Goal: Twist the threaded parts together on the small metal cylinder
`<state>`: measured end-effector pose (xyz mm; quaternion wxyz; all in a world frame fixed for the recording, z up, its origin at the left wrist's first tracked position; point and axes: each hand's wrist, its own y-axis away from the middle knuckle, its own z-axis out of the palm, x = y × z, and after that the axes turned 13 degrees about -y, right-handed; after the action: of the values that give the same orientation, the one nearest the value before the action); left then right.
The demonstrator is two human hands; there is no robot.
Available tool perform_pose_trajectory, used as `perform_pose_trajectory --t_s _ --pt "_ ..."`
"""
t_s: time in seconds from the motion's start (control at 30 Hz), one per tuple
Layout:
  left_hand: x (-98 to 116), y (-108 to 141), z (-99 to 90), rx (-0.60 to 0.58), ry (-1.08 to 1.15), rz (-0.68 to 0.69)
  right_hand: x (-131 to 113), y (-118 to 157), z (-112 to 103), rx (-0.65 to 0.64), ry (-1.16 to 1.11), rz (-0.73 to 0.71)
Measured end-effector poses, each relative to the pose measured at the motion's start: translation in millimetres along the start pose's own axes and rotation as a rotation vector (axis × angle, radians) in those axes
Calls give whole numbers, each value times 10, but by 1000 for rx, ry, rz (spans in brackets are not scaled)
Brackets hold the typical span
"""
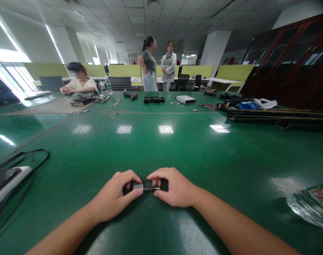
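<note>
Low in the head view, my left hand grips the silver cylindrical end of a small metal part between thumb and fingers. A dark spring-like coil on a thin shaft extends from it to the right. My right hand is curled around the shaft's tip, thumb and fingers apart on either side of it; whether they touch the tip is too small to tell. Both hands are just above or on the green table.
A white power strip with black cable lies left, a glass dish right. Farther back are a drill, a black tray, a silver box and dark rails. One person sits; two stand beyond.
</note>
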<state>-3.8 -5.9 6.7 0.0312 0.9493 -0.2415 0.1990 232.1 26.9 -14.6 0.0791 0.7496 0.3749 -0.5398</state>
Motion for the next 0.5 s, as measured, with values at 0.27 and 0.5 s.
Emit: perform_pose_trajectory --t_s 0.27,0.5 --pt "14 -12 -8 -18 -17 8 -7 -3 1 1 20 10" --pt "-1 -5 -7 -19 -8 11 -4 -22 40 -6 81 33"
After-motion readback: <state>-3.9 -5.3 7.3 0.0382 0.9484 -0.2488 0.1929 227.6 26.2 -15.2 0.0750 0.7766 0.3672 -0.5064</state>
